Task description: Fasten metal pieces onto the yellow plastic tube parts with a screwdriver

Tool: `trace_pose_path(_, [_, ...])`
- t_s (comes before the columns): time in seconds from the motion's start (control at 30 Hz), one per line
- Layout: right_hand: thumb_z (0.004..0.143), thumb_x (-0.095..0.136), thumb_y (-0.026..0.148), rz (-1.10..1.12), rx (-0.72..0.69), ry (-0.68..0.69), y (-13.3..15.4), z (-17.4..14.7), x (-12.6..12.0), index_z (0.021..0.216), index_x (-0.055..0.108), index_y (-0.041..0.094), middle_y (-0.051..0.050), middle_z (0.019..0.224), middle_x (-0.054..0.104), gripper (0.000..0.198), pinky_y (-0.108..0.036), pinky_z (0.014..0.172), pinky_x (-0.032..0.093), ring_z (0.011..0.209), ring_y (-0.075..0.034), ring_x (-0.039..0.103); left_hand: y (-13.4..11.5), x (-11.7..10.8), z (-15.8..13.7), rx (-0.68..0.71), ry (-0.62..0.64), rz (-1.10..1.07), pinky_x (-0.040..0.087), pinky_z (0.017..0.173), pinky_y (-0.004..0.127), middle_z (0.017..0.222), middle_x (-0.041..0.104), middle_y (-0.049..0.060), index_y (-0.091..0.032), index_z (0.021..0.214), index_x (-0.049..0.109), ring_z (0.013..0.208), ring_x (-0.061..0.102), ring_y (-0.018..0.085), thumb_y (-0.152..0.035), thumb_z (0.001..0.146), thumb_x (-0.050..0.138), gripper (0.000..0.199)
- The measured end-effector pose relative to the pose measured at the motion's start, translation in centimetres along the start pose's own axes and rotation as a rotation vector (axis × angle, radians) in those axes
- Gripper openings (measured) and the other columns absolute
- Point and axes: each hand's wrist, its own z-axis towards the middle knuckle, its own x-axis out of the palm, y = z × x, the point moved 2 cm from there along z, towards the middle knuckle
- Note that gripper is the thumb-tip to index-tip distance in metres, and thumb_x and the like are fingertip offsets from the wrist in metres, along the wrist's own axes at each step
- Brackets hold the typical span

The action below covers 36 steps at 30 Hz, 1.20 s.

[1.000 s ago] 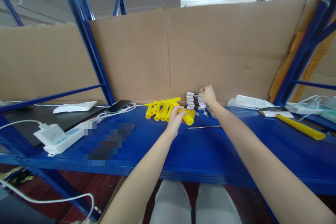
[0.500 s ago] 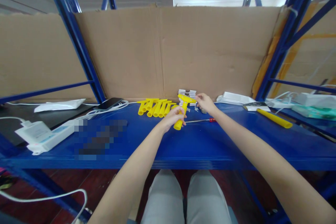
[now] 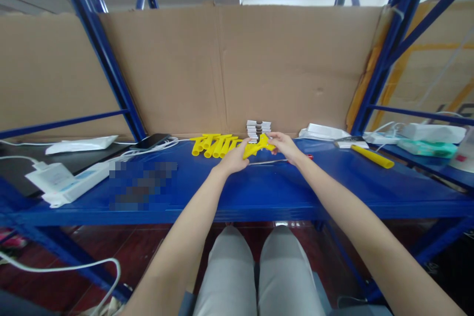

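Two bare hands share one yellow T-shaped scraper [image 3: 254, 150], held just above the blue shelf [image 3: 326, 182] and in front of the cardboard panel [image 3: 289, 59]. The left hand [image 3: 234, 158] is curled around its handle; the right hand [image 3: 286, 148] is partly closed, thumb and fingers gripping the far end near the crosspiece.

To the left of the hands lies one row of similar yellow scrapers [image 3: 217, 146], at least five, overlapping too much for an exact count. Directly behind the held piece stands one stack of small white packs [image 3: 258, 124] with dark middles; several layers show, the lower ones partly hidden. One screwdriver [image 3: 266, 162] lies crosswise, its shaft below the hands and its red handle partly covered by the right arm.

On the right side are one yellow tube [image 3: 372, 156], one small black-and-white box [image 3: 351, 142] just beside it, and one long white box [image 3: 323, 132] against the cardboard. On the left are one smartphone [image 3: 152, 141], one bundle of white cable [image 3: 163, 145], one white power strip [image 3: 89, 181] with one white charger [image 3: 52, 177], and one white packet [image 3: 81, 144]. One pixelated patch there cannot be made out.
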Motion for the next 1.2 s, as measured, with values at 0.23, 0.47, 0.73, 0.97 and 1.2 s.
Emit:
trace_pose_path(0.23, [0.085, 0.063, 0.022, -0.036, -0.013, 0.265, 0.3, -1.2, 1.9, 0.134, 0.052, 0.018, 0.003, 0.065, 0.067, 0.050, -0.020, 0.048, 0.048, 0.048, -0.009, 0.057, 0.3, 0.1, 0.0, 0.006, -0.050, 0.082, 0.040, 0.105, 0.043, 0.136, 0.059, 0.008, -0.025, 0.142, 0.045, 0.121, 0.057, 0.028, -0.010, 0.075, 0.055, 0.069])
trace_pose_path(0.47, [0.086, 0.062, 0.031, -0.627, -0.108, 0.105, 0.4, 0.0, -3.2, 0.105, 0.069, 0.012, -0.011, 0.093, 0.074, 0.028, -0.026, 0.072, 0.053, 0.079, -0.017, 0.067, 1.0, 0.0, 0.2, -0.033, -0.090, -0.065, 0.039, 0.106, 0.040, 0.127, 0.064, 0.009, -0.025, 0.130, 0.058, 0.120, 0.057, 0.029, -0.006, 0.068, 0.060, 0.064])
trace_pose_path(0.73, [0.069, 0.074, 0.046, -1.068, 0.111, 0.366, -0.3, -0.3, -8.6, 0.093, 0.075, 0.018, -0.008, 0.094, 0.075, 0.037, -0.028, 0.071, 0.052, 0.082, -0.023, 0.068, -0.3, -2.0, 0.1, -0.224, -0.197, -0.375, 0.056, 0.063, 0.030, 0.087, 0.067, 0.005, -0.016, 0.116, 0.056, 0.055, 0.061, 0.013, -0.008, 0.076, 0.053, 0.040])
trace_pose_path(0.97, [0.064, 0.077, 0.032, -1.060, 0.118, 0.403, -1.1, 0.0, -8.3, 0.088, 0.075, 0.020, -0.006, 0.094, 0.074, 0.027, -0.028, 0.077, 0.051, 0.086, -0.022, 0.067, 0.0, -1.2, 0.1, -0.439, -0.081, -0.673, 0.044, 0.039, 0.020, 0.044, 0.043, -0.009, -0.019, 0.077, 0.043, 0.033, 0.044, 0.008, -0.005, 0.077, 0.046, 0.015])
trace_pose_path(1.2, [0.066, 0.076, 0.034, -1.045, 0.041, 0.432, -1.1, -0.1, -6.5, 0.079, 0.073, 0.020, -0.004, 0.085, 0.073, 0.019, -0.028, 0.071, 0.051, 0.079, -0.020, 0.066, 0.7, -0.7, 0.2, -0.506, -0.034, -0.680, 0.038, 0.036, 0.019, 0.039, 0.043, -0.008, -0.021, 0.073, 0.041, 0.031, 0.042, 0.009, -0.009, 0.076, 0.049, 0.015])
